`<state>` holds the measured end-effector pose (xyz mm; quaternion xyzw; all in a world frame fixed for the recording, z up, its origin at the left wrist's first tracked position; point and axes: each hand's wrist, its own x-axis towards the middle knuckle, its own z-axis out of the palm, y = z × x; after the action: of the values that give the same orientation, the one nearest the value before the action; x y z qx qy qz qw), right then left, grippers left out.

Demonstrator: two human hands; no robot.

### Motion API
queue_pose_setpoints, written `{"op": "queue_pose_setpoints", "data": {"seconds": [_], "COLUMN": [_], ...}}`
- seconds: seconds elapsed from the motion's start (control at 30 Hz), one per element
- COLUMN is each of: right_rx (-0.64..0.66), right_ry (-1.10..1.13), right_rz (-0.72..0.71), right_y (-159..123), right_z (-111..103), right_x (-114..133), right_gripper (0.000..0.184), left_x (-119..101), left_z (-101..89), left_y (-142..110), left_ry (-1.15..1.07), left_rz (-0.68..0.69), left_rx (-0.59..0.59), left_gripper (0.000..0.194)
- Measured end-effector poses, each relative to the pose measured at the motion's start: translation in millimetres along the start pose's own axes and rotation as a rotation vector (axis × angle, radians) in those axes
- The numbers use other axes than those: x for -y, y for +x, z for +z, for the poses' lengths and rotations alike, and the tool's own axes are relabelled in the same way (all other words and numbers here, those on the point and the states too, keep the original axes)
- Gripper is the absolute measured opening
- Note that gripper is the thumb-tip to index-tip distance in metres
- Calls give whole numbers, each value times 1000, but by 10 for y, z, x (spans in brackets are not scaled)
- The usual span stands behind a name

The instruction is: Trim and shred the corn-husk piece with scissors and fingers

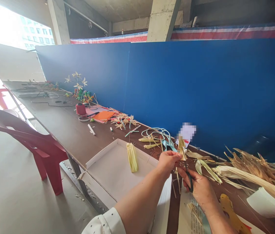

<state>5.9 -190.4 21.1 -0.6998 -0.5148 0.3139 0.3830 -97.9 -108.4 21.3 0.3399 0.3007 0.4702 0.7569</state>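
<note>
My left hand (168,161) is closed in a pinch on a small piece of dried corn husk (182,149), held upright over the brown table (64,126). My right hand (199,188) is just right of it and below, with its fingers through the black handles of scissors (189,180) that point up toward the husk. A folded bundle of pale husk strips (132,157) lies in the flattened white cardboard box (108,169) to the left of my hands.
A heap of dried husks (252,169) lies at the right by a white bowl (266,203). Light blue ribbon (163,135), husk flowers (124,121), orange paper (104,115) and a red spool (80,109) sit along the blue partition (200,87). Red plastic chairs (30,143) stand left.
</note>
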Motion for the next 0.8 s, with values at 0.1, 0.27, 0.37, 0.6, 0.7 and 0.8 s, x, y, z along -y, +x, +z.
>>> {"op": "queue_pose_setpoints", "data": {"seconds": [0.1,0.27,0.37,0.6,0.7,0.8], "right_rx": [7,16,22,58,49,32], "right_ry": [-19,-7,9,17,38,32], "right_rz": [14,55,69,-13,-25,-29], "right_y": [2,-20,-21,14,0,-10], "right_z": [-10,-10,14,31,15,0], "right_x": [-2,52,56,-32,-20,-10], "right_gripper": [43,44,44,39,43,45], "left_x": [8,9,19,43,8,-32], "left_z": [-9,-32,-57,-74,-47,-20], "left_y": [8,53,111,148,85,24], "left_ry": [14,108,123,135,142,151], "left_rz": [-2,70,145,173,120,80], "left_rx": [-5,-84,-134,-71,-48,-53], "left_gripper": [25,26,31,28,26,23]}}
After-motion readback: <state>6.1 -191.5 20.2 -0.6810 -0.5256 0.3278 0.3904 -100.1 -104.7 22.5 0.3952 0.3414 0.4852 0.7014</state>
